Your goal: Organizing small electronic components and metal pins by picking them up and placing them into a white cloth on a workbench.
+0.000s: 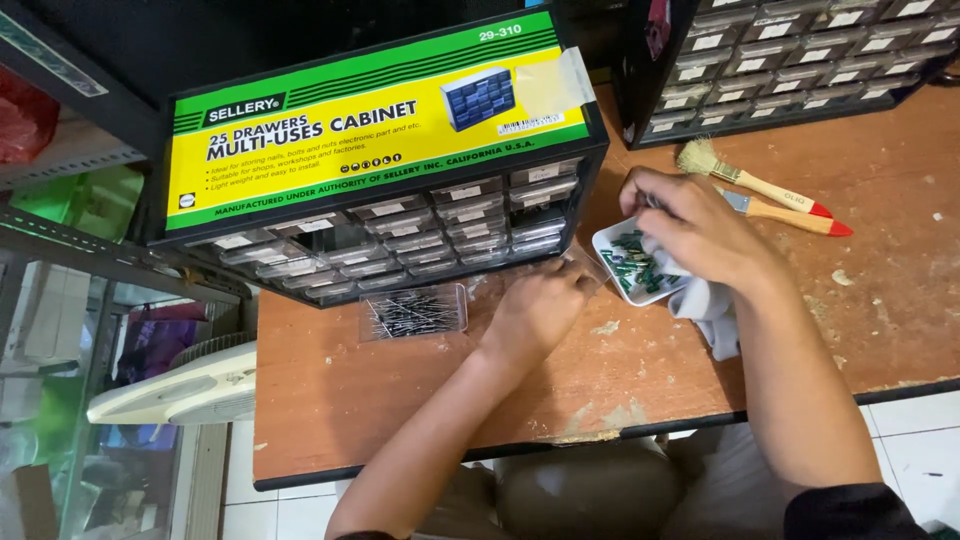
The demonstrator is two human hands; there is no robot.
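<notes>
You're wiping the small white tray of green components beside the drawer cabinet, right hand pinching the grey cloth, left hand curled, grip unclear; next probably needs steadying the tray.

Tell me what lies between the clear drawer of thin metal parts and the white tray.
In the head view, the left hand rests on the table between the clear drawer and white tray.
</notes>
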